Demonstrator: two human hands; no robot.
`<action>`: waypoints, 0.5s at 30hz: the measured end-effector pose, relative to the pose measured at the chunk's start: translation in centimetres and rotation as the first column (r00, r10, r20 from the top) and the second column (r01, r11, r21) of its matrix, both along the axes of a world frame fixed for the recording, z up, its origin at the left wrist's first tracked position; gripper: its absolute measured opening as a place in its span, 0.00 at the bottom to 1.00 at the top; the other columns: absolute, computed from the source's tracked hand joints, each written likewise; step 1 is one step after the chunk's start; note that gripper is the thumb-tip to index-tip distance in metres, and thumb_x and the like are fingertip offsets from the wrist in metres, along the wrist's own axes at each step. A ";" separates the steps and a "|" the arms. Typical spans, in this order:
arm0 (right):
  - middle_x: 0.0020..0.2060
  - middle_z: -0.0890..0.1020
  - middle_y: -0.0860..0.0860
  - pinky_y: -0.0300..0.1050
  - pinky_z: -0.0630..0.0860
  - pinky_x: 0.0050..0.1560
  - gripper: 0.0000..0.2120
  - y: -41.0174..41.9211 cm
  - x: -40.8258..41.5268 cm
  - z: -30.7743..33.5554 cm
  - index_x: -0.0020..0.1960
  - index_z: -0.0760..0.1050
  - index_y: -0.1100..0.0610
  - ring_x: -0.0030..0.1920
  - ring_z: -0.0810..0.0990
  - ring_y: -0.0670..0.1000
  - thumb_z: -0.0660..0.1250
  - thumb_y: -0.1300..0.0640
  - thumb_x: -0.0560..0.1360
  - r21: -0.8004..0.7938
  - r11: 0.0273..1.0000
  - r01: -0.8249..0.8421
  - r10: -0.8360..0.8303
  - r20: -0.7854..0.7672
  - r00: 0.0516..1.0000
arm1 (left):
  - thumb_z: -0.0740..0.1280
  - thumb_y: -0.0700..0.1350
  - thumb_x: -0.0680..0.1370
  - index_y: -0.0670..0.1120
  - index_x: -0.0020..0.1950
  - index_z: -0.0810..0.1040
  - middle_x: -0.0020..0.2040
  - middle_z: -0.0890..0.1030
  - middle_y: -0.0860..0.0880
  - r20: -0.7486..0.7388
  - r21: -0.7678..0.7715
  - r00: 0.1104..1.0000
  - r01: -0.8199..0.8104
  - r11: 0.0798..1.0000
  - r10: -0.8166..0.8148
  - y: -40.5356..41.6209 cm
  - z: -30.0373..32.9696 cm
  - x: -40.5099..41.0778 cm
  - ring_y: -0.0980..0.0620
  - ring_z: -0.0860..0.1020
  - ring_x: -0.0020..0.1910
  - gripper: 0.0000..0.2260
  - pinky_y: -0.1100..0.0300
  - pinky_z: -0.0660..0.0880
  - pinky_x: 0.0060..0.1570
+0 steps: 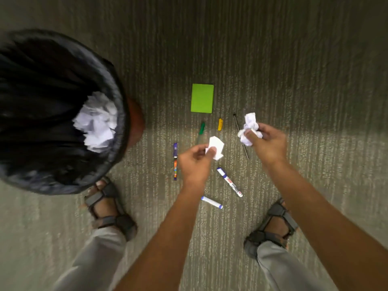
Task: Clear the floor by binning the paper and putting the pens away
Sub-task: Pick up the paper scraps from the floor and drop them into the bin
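My left hand [194, 162] is shut on a small white paper scrap [216, 147], held above the carpet. My right hand [266, 143] grips a crumpled white paper ball [249, 128]. On the floor below lie several pens: a purple and orange pen [175, 161], a green pen [201, 129], a white marker [229, 182], a short white marker [211, 202], a thin black pen [241, 136] partly hidden by the paper ball, and a yellow cap-like piece [220, 124]. The bin [120, 114], lined with a black bag, stands at the left with crumpled paper [96, 122] inside.
A green rectangular pad [202, 98] lies flat on the carpet beyond the pens. My two sandalled feet [109, 208] [273, 225] stand either side of the pens. Open carpet stretches to the right and far side.
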State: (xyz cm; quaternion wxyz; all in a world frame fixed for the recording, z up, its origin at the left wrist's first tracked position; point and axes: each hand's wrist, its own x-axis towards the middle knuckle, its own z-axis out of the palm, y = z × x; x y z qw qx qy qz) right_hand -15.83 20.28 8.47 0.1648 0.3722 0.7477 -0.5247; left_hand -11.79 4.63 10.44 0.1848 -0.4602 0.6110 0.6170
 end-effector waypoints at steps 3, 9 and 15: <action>0.38 0.86 0.45 0.45 0.83 0.45 0.10 -4.9 1.5 8.0 0.46 0.81 0.51 0.39 0.85 0.47 0.72 0.65 0.72 -0.198 0.979 0.046 -0.054 -0.034 0.998 | 0.74 0.36 0.71 0.49 0.40 0.82 0.34 0.82 0.51 -0.022 0.013 0.988 -0.153 0.988 0.154 -2.4 7.6 1.7 0.57 0.76 0.31 0.08 0.62 0.74 0.36; 0.42 0.86 0.52 0.44 0.81 0.44 0.10 -17.2 0.0 18.5 0.50 0.80 0.55 0.41 0.84 0.49 0.72 0.67 0.72 -0.434 0.901 0.009 -0.046 -0.076 0.996 | 0.74 0.35 0.71 0.44 0.42 0.83 0.31 0.84 0.53 -0.236 -0.155 0.921 -0.350 0.924 0.309 -13.0 18.6 0.8 0.60 0.78 0.30 0.05 0.68 0.74 0.32; 0.40 0.86 0.50 0.56 0.83 0.49 0.11 -29.3 -2.9 18.3 0.38 0.79 0.46 0.42 0.85 0.51 0.77 0.45 0.60 -0.341 0.925 -0.166 0.173 -0.010 0.985 | 0.76 0.44 0.70 0.41 0.46 0.83 0.34 0.83 0.47 -0.237 -0.354 0.950 -0.278 0.893 0.202 -24.0 17.7 -1.9 0.54 0.78 0.30 0.09 0.59 0.76 0.34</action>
